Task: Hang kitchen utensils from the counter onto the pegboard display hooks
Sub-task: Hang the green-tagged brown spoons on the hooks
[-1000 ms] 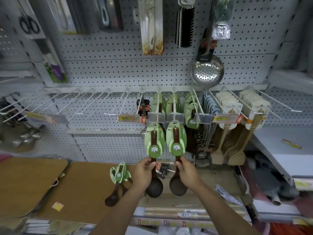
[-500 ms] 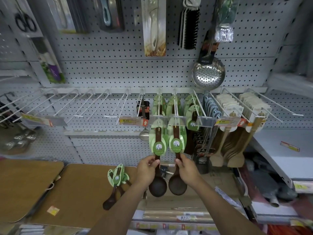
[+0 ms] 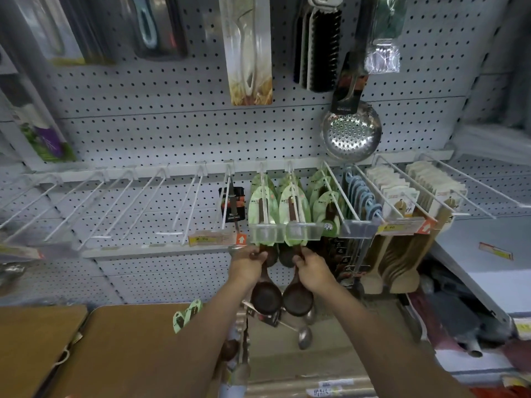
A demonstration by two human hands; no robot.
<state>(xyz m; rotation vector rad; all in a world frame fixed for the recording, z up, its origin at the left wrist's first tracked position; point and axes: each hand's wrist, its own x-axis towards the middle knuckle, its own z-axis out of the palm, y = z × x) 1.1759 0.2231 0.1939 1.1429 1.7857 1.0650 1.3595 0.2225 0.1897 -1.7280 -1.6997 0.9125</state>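
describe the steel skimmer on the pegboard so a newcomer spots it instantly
Start at the grey pegboard and look at its upper right, just above the white rail that carries the row of wire hooks. The skimmer hangs there, handle up in a dark card sleeve. It is the only shiny round metal bowl full of holes; its neighbours are a black brush and flat packaged items.

Both hands, left (image 3: 247,261) and right (image 3: 311,268), raised forward, fingers curled gripping.

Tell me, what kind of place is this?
Most likely a shop's kitchenware aisle: a pegboard wall with long hooks, price tags on the hooks, and many packaged spoons hanging in rows.
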